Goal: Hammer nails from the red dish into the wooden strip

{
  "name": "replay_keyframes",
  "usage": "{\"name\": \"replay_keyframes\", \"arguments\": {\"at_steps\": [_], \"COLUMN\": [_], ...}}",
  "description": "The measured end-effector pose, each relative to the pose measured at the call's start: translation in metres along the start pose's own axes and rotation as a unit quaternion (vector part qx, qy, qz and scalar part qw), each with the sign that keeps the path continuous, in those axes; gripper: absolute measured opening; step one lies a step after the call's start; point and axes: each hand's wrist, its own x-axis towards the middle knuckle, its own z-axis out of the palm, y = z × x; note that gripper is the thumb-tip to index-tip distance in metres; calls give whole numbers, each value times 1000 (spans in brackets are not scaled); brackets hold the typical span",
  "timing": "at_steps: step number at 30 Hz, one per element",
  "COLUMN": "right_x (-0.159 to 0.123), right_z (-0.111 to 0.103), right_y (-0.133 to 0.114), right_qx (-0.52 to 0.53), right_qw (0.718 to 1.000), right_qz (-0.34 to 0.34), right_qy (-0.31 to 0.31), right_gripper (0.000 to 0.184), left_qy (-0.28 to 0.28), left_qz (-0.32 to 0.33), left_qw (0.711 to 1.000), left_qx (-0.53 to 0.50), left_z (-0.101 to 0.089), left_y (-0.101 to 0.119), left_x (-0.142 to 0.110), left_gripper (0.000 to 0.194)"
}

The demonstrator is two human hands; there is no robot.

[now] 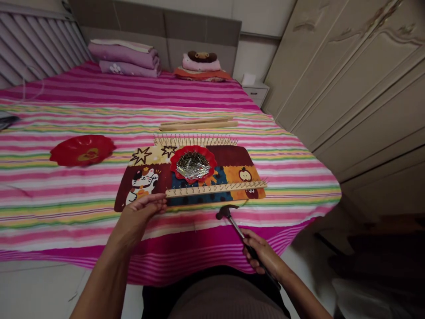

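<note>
My left hand (141, 215) is closed on the left end of a light wooden strip (212, 190), with fingertips at its corner. A row of thin nails stands up along the strip, some of them leaning. My right hand (260, 252) grips the dark handle of a claw hammer (235, 225), whose head is near the mat's front edge, apart from the strip. Just behind the strip, a red scalloped dish (213, 158) holds a heap of loose nails (192, 166). Dish and strip both rest on a patterned mat (237, 155) with a cartoon cat.
Behind the mat are nail-studded wooden strips (195, 141), and beyond them bare wooden strips (206, 126). A red scalloped plate or lid (71, 149) lies to the left. Everything rests on a striped bed (59, 212); folded bedding (128, 57) is stacked at its head. Wardrobes (352, 88) stand right.
</note>
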Motion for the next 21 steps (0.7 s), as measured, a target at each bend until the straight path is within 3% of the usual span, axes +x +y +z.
{"name": "replay_keyframes", "arguments": {"at_steps": [3, 11, 21], "right_x": [-1, -1, -2], "right_z": [1, 1, 3], "right_y": [0, 0, -1], "right_qx": [0, 6, 12], "right_qw": [1000, 1000, 1000], "right_qz": [-5, 2, 4], "right_qy": [-4, 4, 13], "right_gripper": [47, 43, 46], "left_qy": [-2, 94, 119], "left_qz": [0, 81, 121], "left_qw": [1000, 992, 983], "left_qx": [2, 26, 64], "left_z": [-1, 3, 10], "left_y": [-4, -26, -40], "left_x": [-4, 19, 40], "left_gripper": [42, 37, 31]}}
